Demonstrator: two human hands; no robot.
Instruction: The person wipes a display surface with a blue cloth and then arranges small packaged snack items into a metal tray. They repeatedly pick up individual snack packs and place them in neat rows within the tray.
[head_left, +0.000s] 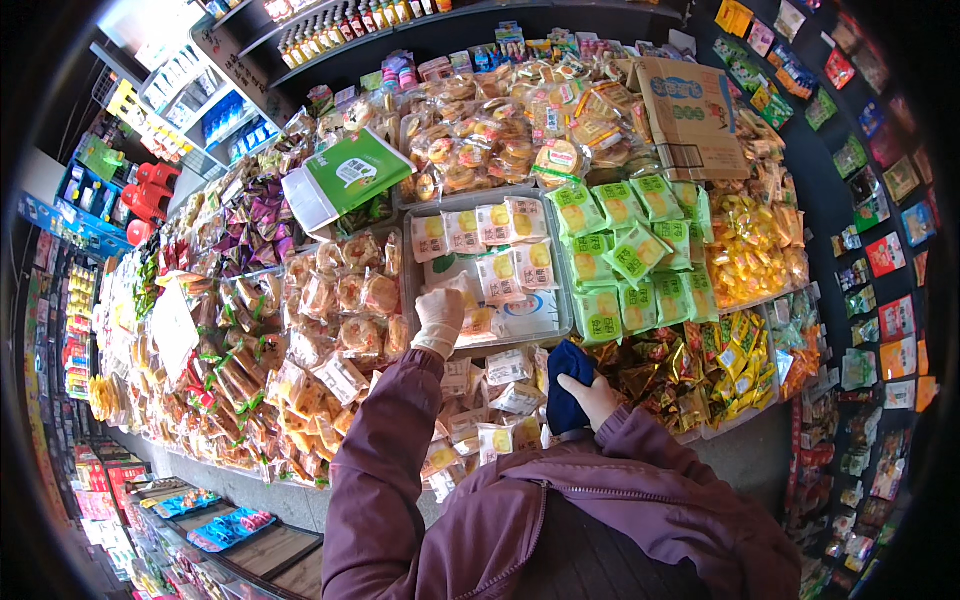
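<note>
My left hand (439, 319), in a pale glove, reaches over the left side of a clear plastic bin (564, 300). Its fingers are curled beside a wrapped packet (459, 283); whether they grip it is hidden. White-wrapped pastries (499, 223) lie in rows along the bin's back and right side, and a printed sheet (529, 319) shows on its floor. In my right hand (591, 397) is a dark blue cloth (568, 386), held above loose white-wrapped packets (517, 367). Green-wrapped pastries (637, 255) are stacked just right of the bin.
Left of the bin are clear-wrapped round pastries (352, 289). A green carton (349, 176) lies across goods behind them. A cardboard piece (690, 120) stands at the back right, near yellow-wrapped sweets (750, 255). Hanging snack packets (885, 255) line the right wall; red stools (150, 195) are far left.
</note>
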